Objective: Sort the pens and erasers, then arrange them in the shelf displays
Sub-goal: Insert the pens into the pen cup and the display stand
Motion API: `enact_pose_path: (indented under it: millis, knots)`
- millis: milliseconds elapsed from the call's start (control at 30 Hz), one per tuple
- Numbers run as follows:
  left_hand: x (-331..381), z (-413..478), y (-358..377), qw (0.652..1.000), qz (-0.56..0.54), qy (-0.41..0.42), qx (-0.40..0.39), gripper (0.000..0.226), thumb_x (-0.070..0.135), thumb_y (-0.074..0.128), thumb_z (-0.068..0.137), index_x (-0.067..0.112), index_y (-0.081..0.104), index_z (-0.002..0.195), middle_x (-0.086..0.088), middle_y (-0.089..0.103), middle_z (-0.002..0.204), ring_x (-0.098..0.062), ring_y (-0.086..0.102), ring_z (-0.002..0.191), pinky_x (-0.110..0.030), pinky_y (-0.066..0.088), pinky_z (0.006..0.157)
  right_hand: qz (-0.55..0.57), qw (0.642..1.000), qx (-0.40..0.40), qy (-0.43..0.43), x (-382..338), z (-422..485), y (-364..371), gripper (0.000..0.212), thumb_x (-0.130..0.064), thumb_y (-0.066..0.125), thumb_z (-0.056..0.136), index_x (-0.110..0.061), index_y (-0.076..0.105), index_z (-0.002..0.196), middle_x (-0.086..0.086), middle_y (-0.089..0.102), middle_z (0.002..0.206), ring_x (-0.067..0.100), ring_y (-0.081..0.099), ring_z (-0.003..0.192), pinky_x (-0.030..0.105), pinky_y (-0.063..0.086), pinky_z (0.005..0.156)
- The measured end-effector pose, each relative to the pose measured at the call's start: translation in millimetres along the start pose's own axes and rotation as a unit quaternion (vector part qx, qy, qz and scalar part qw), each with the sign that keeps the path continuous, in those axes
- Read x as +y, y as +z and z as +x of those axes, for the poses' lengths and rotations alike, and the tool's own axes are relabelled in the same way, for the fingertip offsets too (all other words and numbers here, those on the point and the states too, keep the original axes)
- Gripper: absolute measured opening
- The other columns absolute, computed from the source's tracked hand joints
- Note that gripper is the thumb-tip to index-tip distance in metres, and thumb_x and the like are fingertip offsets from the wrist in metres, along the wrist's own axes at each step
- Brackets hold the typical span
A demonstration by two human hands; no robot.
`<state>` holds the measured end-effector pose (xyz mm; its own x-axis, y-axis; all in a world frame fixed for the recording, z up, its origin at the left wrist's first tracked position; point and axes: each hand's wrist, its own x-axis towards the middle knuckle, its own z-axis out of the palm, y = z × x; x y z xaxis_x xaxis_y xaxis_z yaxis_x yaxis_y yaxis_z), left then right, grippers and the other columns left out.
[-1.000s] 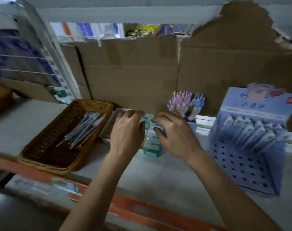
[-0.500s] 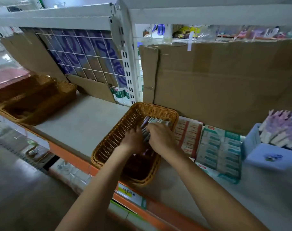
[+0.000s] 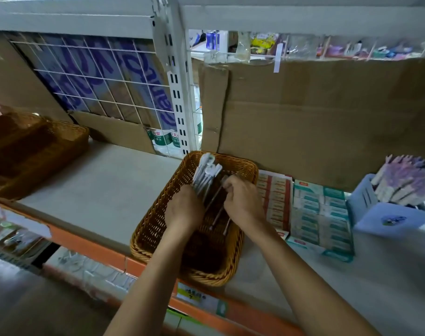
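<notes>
On a grey store shelf (image 3: 90, 190) backed with cardboard, both hands work inside a wicker basket (image 3: 155, 229). The left hand (image 3: 182, 209) grips a bundle of pens (image 3: 205, 173); the right hand (image 3: 243, 202) pinches loose ones. Eraser boxes (image 3: 320, 209) already sit in rows beside it, so the pens seem left.

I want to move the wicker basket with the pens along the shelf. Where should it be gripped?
Grip the wicker basket by its two long rims, coming from above: it is open-topped and narrow, with the eraser boxes close to its right wall.
</notes>
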<state>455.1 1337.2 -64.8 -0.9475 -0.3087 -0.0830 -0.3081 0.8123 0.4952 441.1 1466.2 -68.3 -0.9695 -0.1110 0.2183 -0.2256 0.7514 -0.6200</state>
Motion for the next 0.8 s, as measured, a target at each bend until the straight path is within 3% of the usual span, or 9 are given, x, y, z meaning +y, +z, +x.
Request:
enact_pose_path:
  millis: [133, 233, 267, 367, 433, 567, 667, 800]
  knots:
    - [4.8, -15.2, -11.7, 0.988, -0.136, 0.079, -0.004, 0.014, 0.030, 0.050, 0.095, 0.017, 0.053, 0.094, 0.002, 0.059, 0.079, -0.013, 0.054, 0.065, -0.027, 0.037, 0.054, 0.169, 0.984, 0.008, 0.062, -4.5, -1.8, -12.3, 0.029, -0.020, 0.051, 0.095, -0.014, 0.052, 0.124, -0.004, 0.062, 0.114, 0.004, 0.058, 0.100, 0.013, 0.040, 0.078]
    - [20.3, -33.7, -18.5, 0.929, -0.345, 0.104, -0.077, 0.005, 0.024, 0.060, 0.092, 0.020, 0.063, 0.092, 0.005, 0.063, 0.066, -0.003, 0.058, 0.055, -0.019, 0.045, 0.049, 0.298, 0.949, 0.048, 0.087, -8.1, -4.4, -30.2, 0.040, -0.027, 0.053, 0.095, -0.018, 0.041, 0.132, -0.021, 0.055, 0.100, -0.018, 0.054, 0.077, -0.001, 0.037, 0.064]
    - [26.8, -38.5, -19.8, 0.907, -0.395, 0.098, -0.105, 0.002, 0.020, 0.062, 0.090, 0.020, 0.064, 0.092, 0.004, 0.065, 0.065, -0.004, 0.060, 0.057, -0.020, 0.048, 0.051, 0.331, 0.938, 0.072, 0.079, -7.2, -5.4, -36.4, 0.040, -0.025, 0.054, 0.095, -0.018, 0.041, 0.132, -0.022, 0.056, 0.097, -0.019, 0.055, 0.076, 0.000, 0.040, 0.066]
    - [46.9, -48.3, -20.5, 0.858, -0.477, 0.078, -0.173, 0.003, 0.018, 0.062, 0.090, 0.015, 0.064, 0.090, 0.007, 0.061, 0.058, -0.003, 0.054, 0.049, -0.017, 0.043, 0.045, 0.389, 0.908, 0.141, 0.069, 1.5, -10.0, -59.0, 0.038, -0.018, 0.058, 0.092, -0.022, 0.044, 0.127, -0.011, 0.065, 0.103, -0.002, 0.064, 0.091, 0.022, 0.052, 0.080]
    - [60.1, -53.0, -17.2, 0.842, -0.493, 0.073, -0.206, 0.010, 0.022, 0.059, 0.093, 0.013, 0.062, 0.091, 0.004, 0.059, 0.061, -0.006, 0.050, 0.047, -0.016, 0.038, 0.041, 0.403, 0.897, 0.167, 0.066, 10.3, -16.0, -76.3, 0.043, -0.017, 0.062, 0.090, -0.026, 0.043, 0.127, -0.007, 0.065, 0.108, 0.002, 0.063, 0.095, 0.020, 0.053, 0.079]
    - [87.4, -62.9, -1.1, 0.842, -0.476, 0.109, -0.229, 0.014, 0.026, 0.058, 0.093, 0.014, 0.062, 0.087, 0.001, 0.059, 0.061, -0.010, 0.050, 0.048, -0.018, 0.039, 0.042, 0.403, 0.882, 0.235, 0.073, 31.6, -28.2, -115.4, 0.043, -0.012, 0.066, 0.086, -0.025, 0.047, 0.123, -0.011, 0.064, 0.101, 0.000, 0.063, 0.090, 0.032, 0.054, 0.084]
    - [109.7, -72.0, 17.7, 0.844, -0.476, 0.109, -0.220, 0.011, 0.027, 0.063, 0.089, 0.017, 0.064, 0.085, 0.002, 0.059, 0.060, -0.011, 0.050, 0.051, -0.022, 0.040, 0.047, 0.399, 0.879, 0.249, 0.081, 52.9, -39.3, -145.7, 0.033, -0.009, 0.068, 0.084, -0.031, 0.056, 0.107, -0.006, 0.069, 0.097, 0.017, 0.066, 0.096, 0.050, 0.053, 0.088]
    - [141.1, -87.8, 44.7, 0.838, -0.491, 0.093, -0.218, 0.005, 0.022, 0.070, 0.084, 0.020, 0.065, 0.085, 0.008, 0.056, 0.054, -0.008, 0.049, 0.050, -0.023, 0.039, 0.050, 0.363, 0.892, 0.259, 0.068, 76.4, -60.6, -187.6, 0.032, -0.011, 0.069, 0.080, -0.031, 0.065, 0.105, 0.009, 0.069, 0.094, 0.024, 0.067, 0.091, 0.047, 0.056, 0.082]
